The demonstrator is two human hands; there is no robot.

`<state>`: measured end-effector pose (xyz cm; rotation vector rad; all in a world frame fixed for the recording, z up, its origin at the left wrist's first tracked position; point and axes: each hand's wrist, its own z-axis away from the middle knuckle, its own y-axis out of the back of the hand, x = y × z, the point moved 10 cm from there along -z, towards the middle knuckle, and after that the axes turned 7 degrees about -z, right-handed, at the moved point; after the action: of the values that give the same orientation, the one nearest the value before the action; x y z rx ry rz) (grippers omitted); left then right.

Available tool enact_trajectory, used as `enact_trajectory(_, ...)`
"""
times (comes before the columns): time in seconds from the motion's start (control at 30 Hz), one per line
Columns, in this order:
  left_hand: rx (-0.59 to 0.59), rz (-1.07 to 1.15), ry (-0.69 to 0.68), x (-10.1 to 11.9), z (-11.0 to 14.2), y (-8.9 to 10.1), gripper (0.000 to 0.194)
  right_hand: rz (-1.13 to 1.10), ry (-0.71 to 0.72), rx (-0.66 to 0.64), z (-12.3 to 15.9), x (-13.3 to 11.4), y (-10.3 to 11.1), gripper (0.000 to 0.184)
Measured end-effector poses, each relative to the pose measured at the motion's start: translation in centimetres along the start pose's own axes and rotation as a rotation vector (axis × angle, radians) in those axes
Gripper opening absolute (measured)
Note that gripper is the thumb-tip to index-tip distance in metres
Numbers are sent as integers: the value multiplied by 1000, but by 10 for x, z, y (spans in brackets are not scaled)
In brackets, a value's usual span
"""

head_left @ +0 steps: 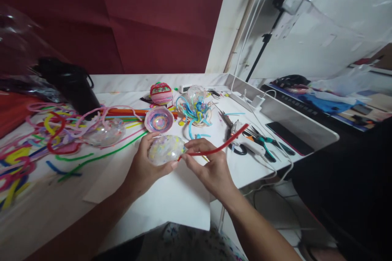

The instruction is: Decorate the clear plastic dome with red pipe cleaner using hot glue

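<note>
While the left grip (143, 171) cups the ball (166, 149) and the right grip (212, 167) pinches a red strip (231, 139) at its four o'clock edge, the ball seems light, slick and dentable, best held around its sides; the strip, probably bendy. Clear, glossy and colour-flecked, the ball is at six o'clock from a swirled bowl (159, 121).

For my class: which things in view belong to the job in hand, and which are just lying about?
Belong:
- speckled clear shell, in the left hand
- red fuzzy strip, in the right hand
- probably the loose coloured strips and teal-handled pliers

Apparently just lying about:
- black bottle
- dark phone-like slab
</note>
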<state>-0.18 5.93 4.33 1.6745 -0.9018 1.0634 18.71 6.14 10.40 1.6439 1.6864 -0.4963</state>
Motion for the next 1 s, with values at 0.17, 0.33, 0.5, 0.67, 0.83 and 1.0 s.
enact_trajectory(0.17, 21, -27, -32, 6, 1, 2, 80, 21, 14, -27, 0, 1, -3, 6)
enact_trajectory(0.33, 7, -23, -5, -1, 2, 1, 80, 7, -3, -47, -2, 6, -5, 6)
enact_trajectory(0.5, -10, 8, 5, -13, 4, -2, 84, 4, -60, -44, 0, 19, -2, 18)
enact_trajectory(0.67, -47, 99, -24, -17, 9, -10, 88, -181, -209, -177, 7, 41, -16, 31)
enact_trajectory(0.83, -67, 72, -24, -8, 16, -18, 90, -246, -241, -260, 10, 44, -19, 38)
enact_trajectory(1.0, -75, -7, -45, 11, 21, -23, 87, -299, -258, -302, 10, 37, -16, 40)
